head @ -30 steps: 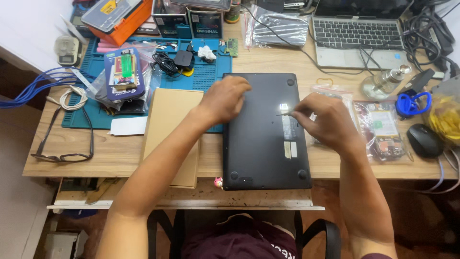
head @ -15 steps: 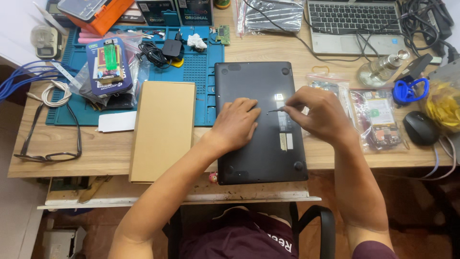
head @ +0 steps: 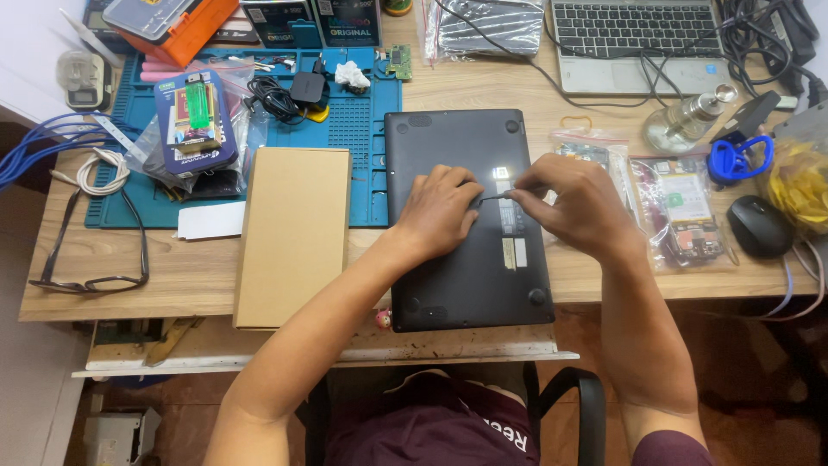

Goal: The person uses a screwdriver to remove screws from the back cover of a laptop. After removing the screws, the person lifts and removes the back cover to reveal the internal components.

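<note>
At centre frame on the desk (head: 172, 276), the left hand (head: 440, 211) presses flat, fingers spread, on the upturned black laptop (head: 466, 259) while the right hand (head: 578, 207) pinches a thin tool (head: 493, 198), best kept steady and upright.

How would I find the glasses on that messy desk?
Start at the blue work mat on the wooden desk and go to the desk's left front corner. The glasses lie there, folded open, dark-framed, beside white and blue cables; nothing else has two lenses.
</note>
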